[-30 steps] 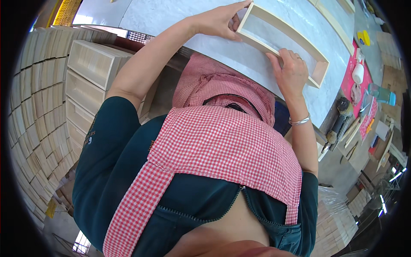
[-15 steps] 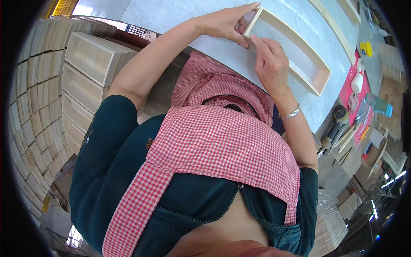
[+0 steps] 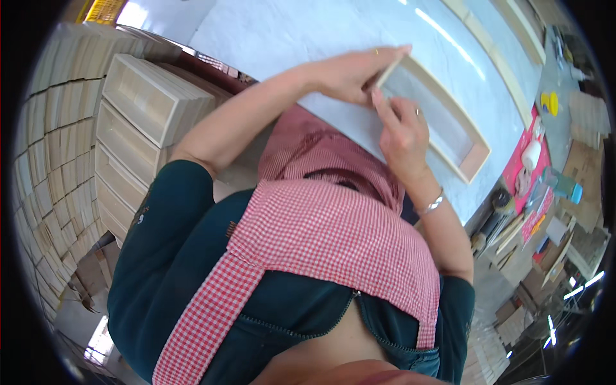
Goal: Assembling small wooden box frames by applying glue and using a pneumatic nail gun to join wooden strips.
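A long, shallow, pale wooden frame (image 3: 476,164) lies slantwise on the light table, its inside showing the tabletop's colour. My left hand (image 3: 353,74) is closed around its left end, with the thumb side toward the near corner. At that same corner, my right hand (image 3: 404,131) has its fingers curled and a fingertip against the wood. Whether something small sits between the right fingers is hidden. A bracelet is on my right wrist and a ring on that hand.
Pale wooden strips (image 3: 491,51) lie across the table (image 3: 256,32) at the far right. Open wooden boxes (image 3: 138,96) are stacked at left, beside tall piles of boards (image 3: 54,135). A white bottle (image 3: 531,154) and a yellow tub (image 3: 549,102) stand at right.
The frame and both hands appear lower in the picture, as the whole view has shifted. My right hand stays at the frame's near left corner, its fingers slightly rearranged.
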Demonstrator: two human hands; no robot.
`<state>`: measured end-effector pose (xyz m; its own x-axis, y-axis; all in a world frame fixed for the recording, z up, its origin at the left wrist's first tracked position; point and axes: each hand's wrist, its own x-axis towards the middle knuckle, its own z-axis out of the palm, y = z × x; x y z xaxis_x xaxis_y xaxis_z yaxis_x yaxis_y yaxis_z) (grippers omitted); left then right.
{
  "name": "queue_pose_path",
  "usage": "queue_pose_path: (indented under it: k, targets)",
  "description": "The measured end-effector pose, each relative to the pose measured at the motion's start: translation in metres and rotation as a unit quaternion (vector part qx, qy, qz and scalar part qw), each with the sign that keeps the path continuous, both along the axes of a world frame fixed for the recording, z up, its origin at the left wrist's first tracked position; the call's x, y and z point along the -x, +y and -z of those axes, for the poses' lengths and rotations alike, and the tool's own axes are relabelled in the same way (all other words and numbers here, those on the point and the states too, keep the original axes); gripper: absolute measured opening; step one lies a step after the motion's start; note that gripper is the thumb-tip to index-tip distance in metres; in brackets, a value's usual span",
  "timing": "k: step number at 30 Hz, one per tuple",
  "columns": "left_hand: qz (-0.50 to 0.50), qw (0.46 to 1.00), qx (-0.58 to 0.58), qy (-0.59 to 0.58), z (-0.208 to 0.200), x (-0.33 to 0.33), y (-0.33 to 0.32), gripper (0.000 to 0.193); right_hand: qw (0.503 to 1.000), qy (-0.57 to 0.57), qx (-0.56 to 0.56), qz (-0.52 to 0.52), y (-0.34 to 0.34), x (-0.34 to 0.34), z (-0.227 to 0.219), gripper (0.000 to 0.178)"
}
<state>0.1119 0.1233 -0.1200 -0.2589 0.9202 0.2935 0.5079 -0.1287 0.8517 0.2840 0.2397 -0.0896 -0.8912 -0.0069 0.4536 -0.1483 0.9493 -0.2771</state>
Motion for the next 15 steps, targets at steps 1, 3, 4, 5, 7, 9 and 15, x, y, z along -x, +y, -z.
queue_pose_path:
  k: [1, 3, 4, 5, 7, 9, 15]
  targets:
    - [0.001, 1.000, 0.006, -0.001, 0.001, -0.001, 0.001, 0.104, 1.000, 0.006, -0.009, 0.005, -0.001, -0.002, 0.002, 0.047]
    - [0.001, 0.999, 0.053, -0.002, -0.010, -0.003, 0.001, 0.103, 1.000, 0.003, -0.014, 0.006, -0.001, -0.006, 0.000, 0.047]
    - [0.011, 0.994, 0.104, -0.015, -0.013, -0.001, 0.001, 0.102, 1.000, -0.011, -0.015, 0.018, -0.001, -0.003, 0.000, 0.046]
    - [0.011, 0.994, 0.105, -0.023, -0.013, -0.002, -0.001, 0.102, 1.000, -0.018, -0.014, 0.017, -0.001, -0.004, -0.002, 0.046]
    - [0.011, 0.996, 0.076, -0.042, -0.010, 0.004, -0.003, 0.102, 1.000, -0.020, 0.003, -0.005, 0.002, 0.002, -0.005, 0.047]
    - [0.022, 0.997, 0.046, -0.060, -0.006, 0.006, 0.000, 0.102, 0.999, -0.021, 0.020, -0.014, 0.005, 0.003, -0.005, 0.047]
    - [0.037, 0.990, 0.081, -0.111, -0.016, 0.011, 0.001, 0.102, 0.999, -0.040, 0.032, -0.003, 0.005, 0.006, -0.009, 0.049]
